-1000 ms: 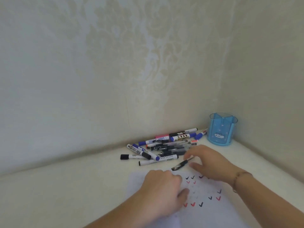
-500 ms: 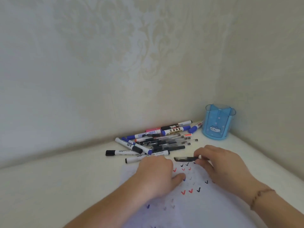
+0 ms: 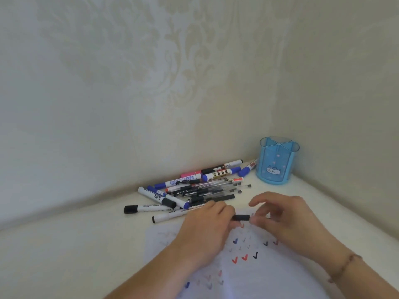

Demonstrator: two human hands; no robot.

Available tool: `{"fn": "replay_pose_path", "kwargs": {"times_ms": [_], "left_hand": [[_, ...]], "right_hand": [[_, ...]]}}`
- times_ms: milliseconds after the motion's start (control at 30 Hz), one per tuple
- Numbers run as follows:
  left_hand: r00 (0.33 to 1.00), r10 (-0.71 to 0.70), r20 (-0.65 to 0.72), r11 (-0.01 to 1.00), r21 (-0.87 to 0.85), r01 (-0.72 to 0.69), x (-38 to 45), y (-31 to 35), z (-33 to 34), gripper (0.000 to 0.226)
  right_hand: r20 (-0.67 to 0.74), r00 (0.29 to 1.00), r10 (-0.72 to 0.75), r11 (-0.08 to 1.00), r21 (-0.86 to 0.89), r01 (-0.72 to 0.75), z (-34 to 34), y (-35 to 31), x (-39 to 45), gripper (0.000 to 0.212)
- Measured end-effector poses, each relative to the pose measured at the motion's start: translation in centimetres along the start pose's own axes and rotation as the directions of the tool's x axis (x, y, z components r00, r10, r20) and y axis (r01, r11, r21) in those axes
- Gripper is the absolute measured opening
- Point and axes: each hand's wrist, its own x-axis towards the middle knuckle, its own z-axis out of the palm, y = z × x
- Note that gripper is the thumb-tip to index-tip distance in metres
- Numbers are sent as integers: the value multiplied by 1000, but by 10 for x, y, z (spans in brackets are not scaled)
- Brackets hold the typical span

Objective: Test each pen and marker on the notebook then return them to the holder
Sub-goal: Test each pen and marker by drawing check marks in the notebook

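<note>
A black pen (image 3: 241,217) is held level between my two hands above the top of the white notebook page (image 3: 254,275). My left hand (image 3: 204,230) grips its left end and my right hand (image 3: 287,219) pinches its right end. Only the pen's short middle part shows. The page carries several red, black and blue tick marks. A pile of several pens and markers (image 3: 194,189) lies just behind my hands. The blue translucent holder (image 3: 277,161) stands upright in the back right corner, with nothing visible inside.
The white tabletop (image 3: 64,251) ends at patterned walls behind and to the right, which meet behind the holder. A black-capped marker (image 3: 146,208) lies apart at the pile's left edge.
My right hand has brought the black pen off the table and turned it level. My left hand rose from the page and took its other end. The view shifted slightly.
</note>
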Motion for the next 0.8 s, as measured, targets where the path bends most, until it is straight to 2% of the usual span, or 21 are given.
{"fn": "replay_pose_path", "kwargs": {"times_ms": [33,67,100,133,167,233,400,533,600,667,733,800], "left_hand": [[999,-22,-29,997,-81,20,-1,-3,1,49],[995,-45,-83,987,-159,31,-2,-6,2,46],[989,-57,-133,977,-209,28,-3,-8,3,42],[985,-46,-167,974,-227,7,-3,-8,4,36],[982,-13,-186,972,-232,-31,-4,-5,5,30],[983,61,-175,956,-274,-108,-6,5,4,18],[986,123,-115,916,-368,-157,-13,3,2,18],[984,129,-125,905,-391,-168,-16,-1,-2,21],[993,76,-96,865,-489,-113,-20,-4,-4,25],[994,-55,-95,781,-625,-16,-20,-10,-5,25],[971,-194,-141,717,-696,42,-19,-15,-2,24],[949,-265,-173,719,-691,74,-18,-17,2,21]], "right_hand": [[-27,998,56,962,270,-47,-3,-1,0,26],[-21,996,91,861,505,-67,-6,0,-1,37],[-6,995,98,756,651,-71,-6,3,-2,46],[19,996,82,672,737,-70,-2,3,-4,45],[36,999,37,644,763,-51,4,0,-5,34],[49,998,-30,698,716,-14,18,-8,-5,12],[87,995,-51,741,671,-21,27,-11,-12,32],[93,993,-77,777,629,1,22,-15,-20,29],[74,995,-61,760,650,-2,18,-20,-24,26],[73,997,-40,730,683,-21,14,-24,-29,17],[101,995,20,734,674,-83,19,-25,-33,24],[79,992,97,806,579,-125,32,-22,-35,36]]}}
